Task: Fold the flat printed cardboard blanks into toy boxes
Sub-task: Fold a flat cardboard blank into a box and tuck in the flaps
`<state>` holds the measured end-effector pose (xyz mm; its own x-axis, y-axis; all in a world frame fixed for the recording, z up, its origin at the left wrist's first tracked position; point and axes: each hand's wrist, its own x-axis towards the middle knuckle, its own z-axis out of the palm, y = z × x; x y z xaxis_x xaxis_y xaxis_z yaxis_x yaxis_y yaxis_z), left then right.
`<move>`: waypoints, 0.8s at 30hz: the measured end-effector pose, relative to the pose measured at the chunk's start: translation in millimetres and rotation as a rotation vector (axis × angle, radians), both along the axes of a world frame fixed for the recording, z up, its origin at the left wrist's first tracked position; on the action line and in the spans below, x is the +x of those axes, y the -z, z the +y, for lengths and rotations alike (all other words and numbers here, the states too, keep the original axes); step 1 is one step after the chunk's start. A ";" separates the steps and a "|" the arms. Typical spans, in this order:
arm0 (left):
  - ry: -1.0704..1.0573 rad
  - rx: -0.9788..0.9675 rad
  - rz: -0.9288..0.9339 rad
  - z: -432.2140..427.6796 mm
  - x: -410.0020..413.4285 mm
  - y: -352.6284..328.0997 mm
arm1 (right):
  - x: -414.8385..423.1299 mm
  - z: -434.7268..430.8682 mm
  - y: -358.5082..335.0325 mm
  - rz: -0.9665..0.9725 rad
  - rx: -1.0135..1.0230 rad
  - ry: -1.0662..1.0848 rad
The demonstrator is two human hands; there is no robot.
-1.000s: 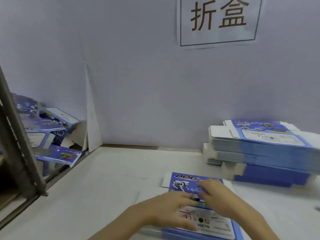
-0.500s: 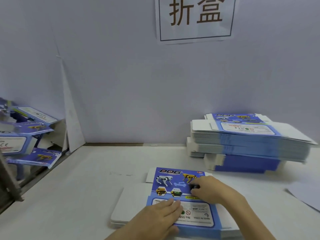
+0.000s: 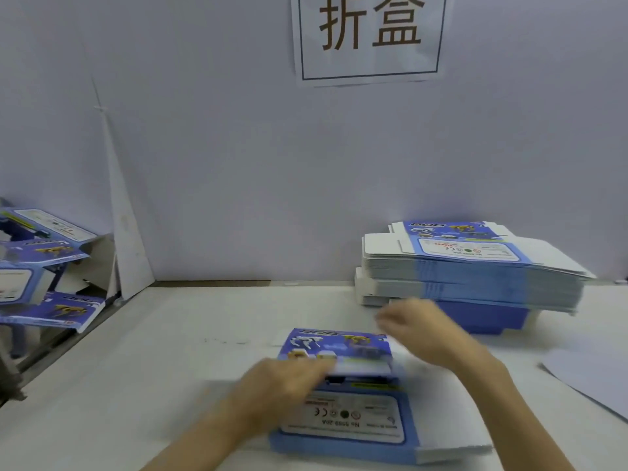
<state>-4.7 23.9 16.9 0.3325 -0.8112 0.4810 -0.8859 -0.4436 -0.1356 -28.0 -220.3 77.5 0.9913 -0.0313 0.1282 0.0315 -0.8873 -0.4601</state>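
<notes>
**Top blank tipped up on the small pile, both hands over it**

On my feed the landmark is the tall stack [image 3: 475, 266] of flat printed blanks, sitting on the white table [image 3: 153, 351] against the back wall.

In front of the tall stack and a little to its left lies a small pile [image 3: 343, 423] of the same blanks, label panel facing up. The top blank [image 3: 339, 346] on that pile has its blue dog-printed panel tipped up. Its near edge is raised clear of the label panel beneath.

The left hand [image 3: 289, 382] is smeared in my view. It lies on the side of the small pile farthest from the tall stack, with its fingers reaching to the raised edge of the top blank. I cannot tell whether they hook under the card or only press against it.

The right hand [image 3: 418, 328] hovers between the tall stack and the top blank, just above the blank's far corner. Its fingers are loosely stretched and hold nothing. I cannot tell if it touches the card.

Well to the left of the tall stack, past the table's edge, folded boxes [image 3: 51, 253] lie heaped at angles. Above the stack and to its left, a paper sign [image 3: 368, 35] hangs on the wall. In front of the stack and to its right, a white sheet [image 3: 594, 379] lies flat on the table.
</notes>
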 end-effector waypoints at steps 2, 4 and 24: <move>-0.022 -0.115 -0.196 10.7 18.1 -33.1 | -9.8 -6.5 -21.9 -0.635 0.154 0.123; -0.148 -0.306 -0.324 19.2 26.7 -64.8 | -22.0 -9.1 -40.2 -1.077 0.314 0.222; -0.083 -1.250 0.809 -33.9 11.3 -75.6 | -10.7 29.5 -24.3 -0.524 0.846 0.013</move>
